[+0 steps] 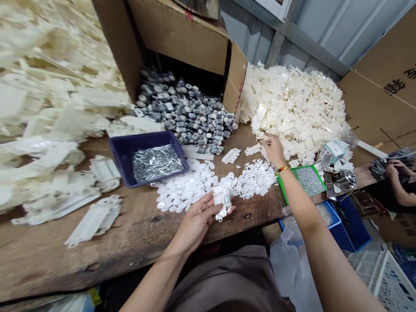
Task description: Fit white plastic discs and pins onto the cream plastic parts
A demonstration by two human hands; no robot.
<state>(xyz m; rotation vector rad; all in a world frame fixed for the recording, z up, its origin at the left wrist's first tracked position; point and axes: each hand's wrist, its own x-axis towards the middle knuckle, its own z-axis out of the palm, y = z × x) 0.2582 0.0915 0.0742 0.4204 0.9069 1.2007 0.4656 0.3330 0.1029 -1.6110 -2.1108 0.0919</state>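
Note:
My left hand [198,223] is closed on a small white plastic housing [222,203], held over the front of the workbench, with a greyish part seated in it. Under and behind it lie many small white plastic discs [185,186]. Farther right, my right hand [273,149] reaches to the near edge of a heap of cream-white plastic parts [295,108]. Its fingers are curled together at a white plastic part [261,136], partly hidden by the hand. Loose white pieces [231,156] lie on the wood to its left.
A dark blue bin [125,167] holds metal pins. Behind it, grey metal-cased parts [191,112] spill from a cardboard box [182,34]. Large white mouldings [94,221] pile up at left. A green tray [282,190] sits under my right forearm; another person's hands [394,167] show far right.

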